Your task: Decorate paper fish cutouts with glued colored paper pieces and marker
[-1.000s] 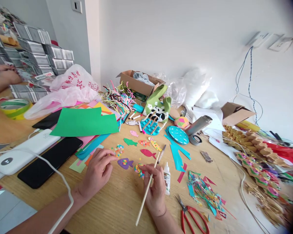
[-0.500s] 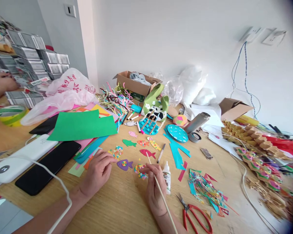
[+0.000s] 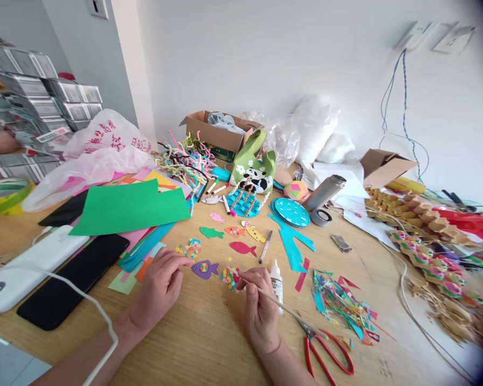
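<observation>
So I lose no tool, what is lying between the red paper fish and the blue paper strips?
A pen lies between the red fish and blue strips, head view.

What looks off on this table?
Loose coloured scraps lie strewn right of the glue bottle, uncontained. The white cable crosses over the left forearm, a possible snag. Nothing looks clearly damaged.
</observation>
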A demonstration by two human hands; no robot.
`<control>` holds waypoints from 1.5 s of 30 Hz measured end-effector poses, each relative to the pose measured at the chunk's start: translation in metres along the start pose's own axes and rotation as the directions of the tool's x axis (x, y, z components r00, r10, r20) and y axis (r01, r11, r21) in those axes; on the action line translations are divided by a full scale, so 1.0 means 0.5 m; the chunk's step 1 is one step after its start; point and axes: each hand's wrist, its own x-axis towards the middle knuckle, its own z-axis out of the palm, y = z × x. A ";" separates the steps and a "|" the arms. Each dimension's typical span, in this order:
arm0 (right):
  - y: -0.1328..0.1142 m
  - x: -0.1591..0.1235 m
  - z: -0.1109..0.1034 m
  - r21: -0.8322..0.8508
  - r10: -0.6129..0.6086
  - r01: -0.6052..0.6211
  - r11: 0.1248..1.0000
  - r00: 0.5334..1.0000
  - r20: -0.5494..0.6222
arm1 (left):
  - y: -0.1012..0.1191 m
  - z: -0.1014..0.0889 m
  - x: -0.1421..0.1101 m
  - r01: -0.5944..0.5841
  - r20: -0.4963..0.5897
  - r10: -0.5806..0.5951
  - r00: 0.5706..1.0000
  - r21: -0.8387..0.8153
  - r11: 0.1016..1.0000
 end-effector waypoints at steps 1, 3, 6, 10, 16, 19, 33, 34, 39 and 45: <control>-0.001 0.000 0.001 0.003 -0.002 0.002 1.000 1.000 -0.005 | 0.002 -0.001 0.000 0.007 0.007 -0.006 1.000 -0.006 1.000; -0.006 0.001 0.002 0.011 -0.001 0.001 1.000 1.000 -0.016 | 0.008 -0.005 -0.001 0.008 0.011 -0.007 1.000 -0.019 1.000; -0.017 0.004 0.003 0.010 -0.001 0.001 1.000 1.000 -0.009 | 0.018 -0.010 -0.003 -0.023 0.013 0.023 1.000 -0.016 1.000; -0.025 0.005 -0.001 -0.007 -0.052 0.052 0.999 0.998 0.019 | 0.038 -0.016 -0.006 -0.090 0.117 0.082 0.990 0.061 0.994; -0.016 0.007 -0.008 -0.070 -0.032 0.033 0.997 0.999 0.006 | 0.061 -0.008 -0.009 -0.149 0.515 -0.054 0.855 0.343 0.927; -0.011 0.010 -0.010 -0.077 -0.041 0.041 0.996 0.999 0.002 | 0.064 0.006 -0.017 -0.182 0.562 -0.074 0.824 0.387 0.904; -0.010 0.018 -0.010 -0.065 0.010 -0.010 0.998 1.000 0.012 | 0.032 0.037 -0.040 -0.149 0.432 -0.039 0.901 0.392 0.908; -0.010 0.018 -0.010 -0.065 0.016 -0.015 0.998 1.000 0.010 | 0.029 0.041 -0.040 -0.155 0.428 -0.024 0.904 0.379 0.912; -0.010 0.017 -0.011 -0.063 0.043 -0.043 0.997 0.999 -0.005 | 0.018 0.052 -0.045 -0.171 0.430 0.009 0.903 0.342 0.924; -0.007 0.019 -0.009 -0.045 0.091 -0.093 0.995 0.995 -0.044 | 0.009 0.053 -0.046 -0.208 0.430 0.049 0.902 0.333 0.920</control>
